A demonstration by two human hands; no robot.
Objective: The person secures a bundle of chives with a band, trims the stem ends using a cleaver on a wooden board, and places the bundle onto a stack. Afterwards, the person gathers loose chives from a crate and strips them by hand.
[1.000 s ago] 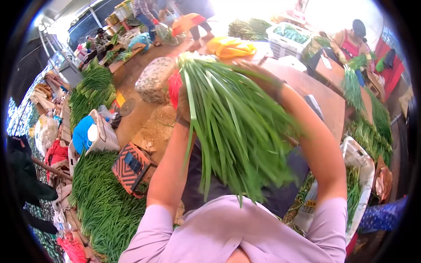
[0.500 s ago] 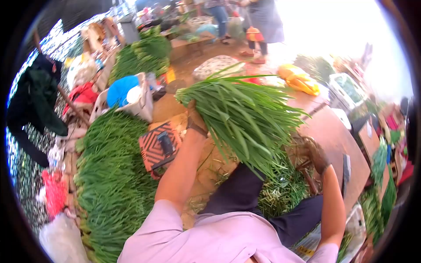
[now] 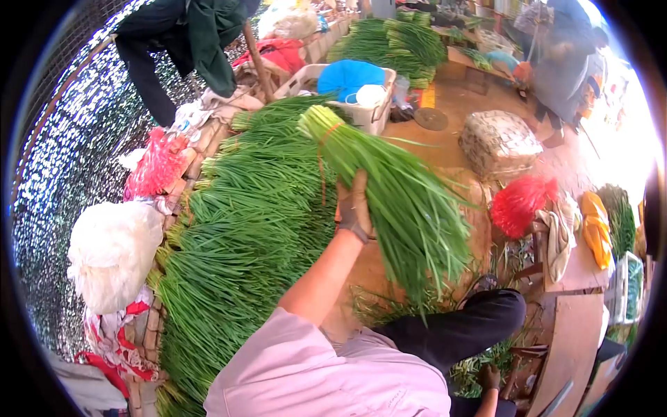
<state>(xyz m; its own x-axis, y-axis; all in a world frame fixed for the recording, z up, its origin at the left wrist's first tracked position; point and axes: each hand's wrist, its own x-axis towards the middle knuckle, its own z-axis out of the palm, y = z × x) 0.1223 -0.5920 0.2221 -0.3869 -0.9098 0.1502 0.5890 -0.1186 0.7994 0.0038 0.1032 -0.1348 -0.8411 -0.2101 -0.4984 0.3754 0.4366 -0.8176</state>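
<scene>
Left hand closed round banded green bunch; right hand low, grip I can't tell. Best hold firmly, leaves uncrushed.

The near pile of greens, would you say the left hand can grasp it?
Probably not now: the left hand holds a tied bundle, though nothing visible blocks the near pile of greens.

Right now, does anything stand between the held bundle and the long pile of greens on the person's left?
Nothing visible does: the left hand holds the bundle, whose pale, banded end overlaps the pile in this view.
</scene>
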